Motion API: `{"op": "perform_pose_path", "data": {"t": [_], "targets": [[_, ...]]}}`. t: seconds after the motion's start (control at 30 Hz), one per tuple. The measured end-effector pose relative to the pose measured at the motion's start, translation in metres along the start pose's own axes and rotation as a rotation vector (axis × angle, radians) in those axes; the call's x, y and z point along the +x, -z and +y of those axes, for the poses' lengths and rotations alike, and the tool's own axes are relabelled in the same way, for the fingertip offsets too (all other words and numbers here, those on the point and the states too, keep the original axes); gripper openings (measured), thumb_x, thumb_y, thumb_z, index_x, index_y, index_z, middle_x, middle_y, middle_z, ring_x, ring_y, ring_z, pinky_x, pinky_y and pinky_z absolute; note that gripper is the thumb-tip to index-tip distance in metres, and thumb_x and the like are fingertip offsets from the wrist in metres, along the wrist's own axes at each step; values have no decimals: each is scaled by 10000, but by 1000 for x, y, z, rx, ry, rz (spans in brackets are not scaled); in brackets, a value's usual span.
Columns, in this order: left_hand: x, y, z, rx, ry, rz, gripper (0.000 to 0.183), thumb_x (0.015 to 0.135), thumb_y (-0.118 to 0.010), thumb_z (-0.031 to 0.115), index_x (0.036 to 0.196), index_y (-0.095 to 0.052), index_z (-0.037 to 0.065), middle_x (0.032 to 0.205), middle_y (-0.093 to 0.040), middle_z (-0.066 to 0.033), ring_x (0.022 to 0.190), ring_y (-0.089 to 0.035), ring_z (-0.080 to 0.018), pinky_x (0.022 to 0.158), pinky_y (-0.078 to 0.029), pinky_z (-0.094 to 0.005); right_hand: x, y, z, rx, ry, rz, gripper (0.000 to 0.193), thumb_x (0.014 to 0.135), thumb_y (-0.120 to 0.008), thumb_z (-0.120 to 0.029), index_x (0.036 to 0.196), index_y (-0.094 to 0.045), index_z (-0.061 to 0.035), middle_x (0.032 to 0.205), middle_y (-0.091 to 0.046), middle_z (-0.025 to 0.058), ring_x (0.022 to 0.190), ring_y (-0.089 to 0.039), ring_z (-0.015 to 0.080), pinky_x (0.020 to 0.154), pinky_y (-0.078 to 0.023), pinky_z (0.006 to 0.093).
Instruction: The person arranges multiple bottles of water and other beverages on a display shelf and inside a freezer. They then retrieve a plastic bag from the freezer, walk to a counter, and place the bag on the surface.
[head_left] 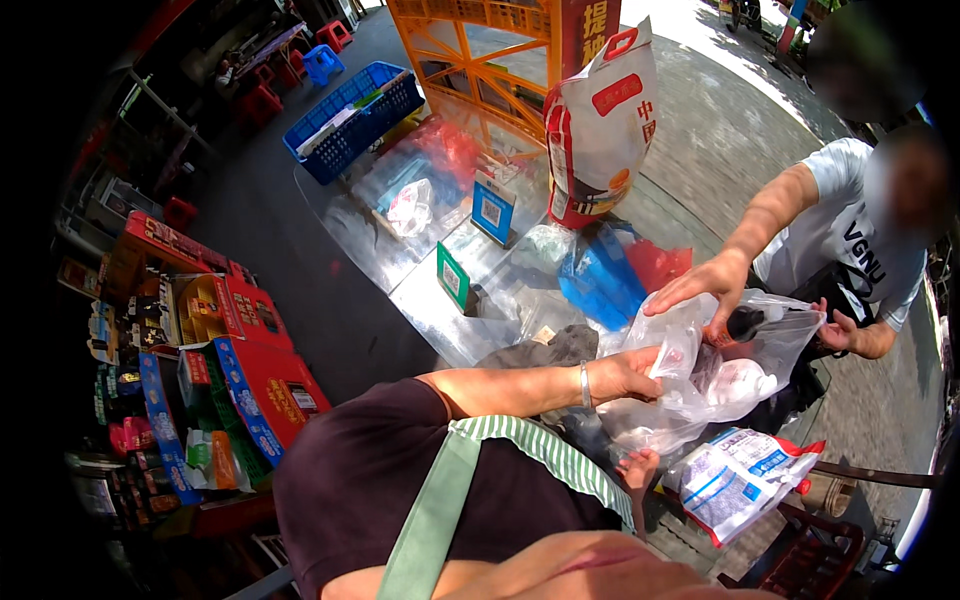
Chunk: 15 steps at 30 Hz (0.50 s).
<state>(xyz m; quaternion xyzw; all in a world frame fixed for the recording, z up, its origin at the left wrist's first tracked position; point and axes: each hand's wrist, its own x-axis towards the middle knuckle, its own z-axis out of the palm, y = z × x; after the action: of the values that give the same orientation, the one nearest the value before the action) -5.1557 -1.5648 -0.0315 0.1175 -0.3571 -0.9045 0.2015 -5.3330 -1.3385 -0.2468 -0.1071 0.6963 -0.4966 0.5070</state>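
A clear plastic bag (690,405) is held open above the counter's right end. My left hand (628,376), with a bracelet at the wrist, closes on the bag's near-left edge. Lower down, my right hand (638,468) has its fingers curled at the bag's bottom; its palm is mostly hidden. Inside the bag show a white bundle (740,382) and something dark that I cannot make out. Across from me, another person's hand (705,288) reaches over the bag's mouth, and that person's other hand (848,332) is at its far edge. A white, blue and red printed package (742,482) lies beside my right hand.
On the glass-topped counter (400,290) stand a large white-and-red sack (602,125), a blue code stand (492,208), a green code stand (453,275) and blue and red plastic bags (605,275). A blue basket (355,120) stands beyond; boxed goods (265,340) fill the left side.
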Motion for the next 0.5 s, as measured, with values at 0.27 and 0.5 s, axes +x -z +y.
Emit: {"op": "perform_pose_path", "data": {"t": [0.27, 0.5], "targets": [[-29, 30, 24, -141, -15, 151, 523, 950, -544, 129, 1439, -362, 87, 1339, -544, -137, 1225, -544, -244, 1024, -441, -388, -38, -45, -80, -190, 117, -411, 124, 967, -517, -121, 1044, -557, -33, 689, -598, 39, 537, -552, 92, 536, -445, 219], [-66, 116, -40, 707, 107, 429, 498, 869, -667, 133, 1332, -497, 67, 1076, -659, -107, 1001, -611, -233, 919, -469, -367, -49, -39, -243, -251, 1175, 265, 337, 947, -398, 36, 1264, -511, 21, 894, -592, 103, 629, -520, 108, 630, -426, 229]]}}
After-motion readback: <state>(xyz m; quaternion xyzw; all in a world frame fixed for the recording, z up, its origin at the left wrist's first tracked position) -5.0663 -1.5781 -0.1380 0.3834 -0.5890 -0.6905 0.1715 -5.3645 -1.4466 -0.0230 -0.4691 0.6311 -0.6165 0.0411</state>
